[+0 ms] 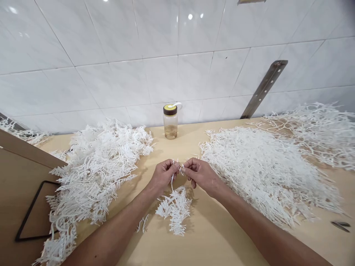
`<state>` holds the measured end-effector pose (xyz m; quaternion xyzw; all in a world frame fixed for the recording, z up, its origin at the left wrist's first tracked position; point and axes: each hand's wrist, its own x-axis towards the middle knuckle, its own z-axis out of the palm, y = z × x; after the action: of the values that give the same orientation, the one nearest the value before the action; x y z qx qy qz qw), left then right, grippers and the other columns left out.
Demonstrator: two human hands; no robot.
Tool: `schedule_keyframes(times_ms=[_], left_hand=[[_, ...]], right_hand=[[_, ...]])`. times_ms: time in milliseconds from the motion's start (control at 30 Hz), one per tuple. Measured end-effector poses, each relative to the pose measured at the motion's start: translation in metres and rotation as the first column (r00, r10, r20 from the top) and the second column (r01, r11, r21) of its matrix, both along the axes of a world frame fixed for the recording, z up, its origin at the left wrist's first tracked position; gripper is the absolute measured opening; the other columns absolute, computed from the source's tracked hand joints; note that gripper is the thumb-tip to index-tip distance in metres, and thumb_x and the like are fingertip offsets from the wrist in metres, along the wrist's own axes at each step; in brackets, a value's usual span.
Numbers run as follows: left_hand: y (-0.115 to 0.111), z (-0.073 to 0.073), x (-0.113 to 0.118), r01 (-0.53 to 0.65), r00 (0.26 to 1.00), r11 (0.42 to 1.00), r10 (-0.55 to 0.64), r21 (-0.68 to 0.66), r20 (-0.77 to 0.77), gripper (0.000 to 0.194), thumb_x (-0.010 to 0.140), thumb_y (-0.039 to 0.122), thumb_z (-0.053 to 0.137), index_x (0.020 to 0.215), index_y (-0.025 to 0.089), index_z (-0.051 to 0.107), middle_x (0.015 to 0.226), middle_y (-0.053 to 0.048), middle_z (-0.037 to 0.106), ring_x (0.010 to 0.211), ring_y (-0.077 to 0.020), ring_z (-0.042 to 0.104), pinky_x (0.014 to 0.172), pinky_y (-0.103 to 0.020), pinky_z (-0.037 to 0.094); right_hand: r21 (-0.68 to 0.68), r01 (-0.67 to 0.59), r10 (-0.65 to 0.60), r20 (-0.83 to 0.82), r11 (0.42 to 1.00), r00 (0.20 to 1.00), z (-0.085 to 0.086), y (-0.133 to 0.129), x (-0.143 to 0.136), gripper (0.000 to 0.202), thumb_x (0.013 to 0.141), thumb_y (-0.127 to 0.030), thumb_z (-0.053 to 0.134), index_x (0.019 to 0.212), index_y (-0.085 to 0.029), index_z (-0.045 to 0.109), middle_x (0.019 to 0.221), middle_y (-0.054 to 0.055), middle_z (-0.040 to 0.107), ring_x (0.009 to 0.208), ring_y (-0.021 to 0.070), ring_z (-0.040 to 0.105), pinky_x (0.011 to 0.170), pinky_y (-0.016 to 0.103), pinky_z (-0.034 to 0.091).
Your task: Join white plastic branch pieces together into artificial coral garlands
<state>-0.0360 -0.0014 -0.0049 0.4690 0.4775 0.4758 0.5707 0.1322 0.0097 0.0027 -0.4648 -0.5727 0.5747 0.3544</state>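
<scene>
My left hand (165, 173) is closed in a pinch on a thin white branched piece, just left of the middle of the view. A white strand hangs from its fingers toward a small white branched cluster (177, 208) below. My right hand (199, 173) meets it fingertip to fingertip, pinching small white bits at the other side. Whether the strand joins the cluster on the table is hard to tell. A few loose white sprigs (143, 223) lie left of the cluster.
White branched pieces heap up at the left (91, 173) and right (266, 166) of the wooden table (219, 240). Behind my hands stands a bottle (170, 123). A metal bracket (263, 90) leans at the tiled wall. Small snips (341, 225) lie far right; a brown box (20, 192) stands left.
</scene>
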Motion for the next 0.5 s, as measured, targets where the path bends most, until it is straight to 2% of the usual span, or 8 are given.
schedule_keyframes(times_ms=[233, 367, 500], left_hand=[[-0.002, 0.004, 0.001, -0.043, 0.999, 0.999, 0.043, -0.003, 0.010, 0.039, 0.076, 0.048, 0.073, 0.064, 0.017, 0.053, 0.052, 0.005, 0.048, 0.048, -0.0068, 0.039, 0.049, -0.021, 0.030], [-0.002, 0.005, 0.002, -0.055, 0.998, 0.998, 0.056, -0.015, 0.017, 0.039, 0.074, 0.048, 0.074, 0.064, 0.017, 0.053, 0.052, 0.006, 0.048, 0.048, -0.0065, 0.038, 0.049, -0.021, 0.030], [-0.002, 0.005, 0.003, -0.046, 0.999, 0.999, 0.047, -0.009, 0.010, 0.040, 0.074, 0.048, 0.074, 0.063, 0.017, 0.053, 0.051, 0.006, 0.049, 0.047, -0.0065, 0.039, 0.049, -0.021, 0.031]], right_hand=[[-0.133, -0.099, 0.092, -0.058, 0.986, 0.994, -0.009, -0.001, -0.003, 0.033, 0.077, -0.048, 0.071, 0.077, -0.016, 0.062, 0.055, -0.006, 0.053, 0.038, 0.0072, 0.049, 0.037, 0.020, 0.041], [-0.108, -0.089, 0.083, -0.060, 0.990, 0.995, -0.011, -0.003, -0.006, 0.032, 0.078, -0.048, 0.070, 0.073, -0.018, 0.060, 0.053, -0.007, 0.053, 0.038, 0.0079, 0.050, 0.038, 0.020, 0.041], [-0.075, -0.062, 0.065, 0.027, 0.995, 0.998, -0.012, -0.004, -0.007, 0.029, 0.083, -0.045, 0.064, 0.073, -0.019, 0.056, 0.053, -0.007, 0.053, 0.038, 0.0092, 0.051, 0.039, 0.021, 0.041]])
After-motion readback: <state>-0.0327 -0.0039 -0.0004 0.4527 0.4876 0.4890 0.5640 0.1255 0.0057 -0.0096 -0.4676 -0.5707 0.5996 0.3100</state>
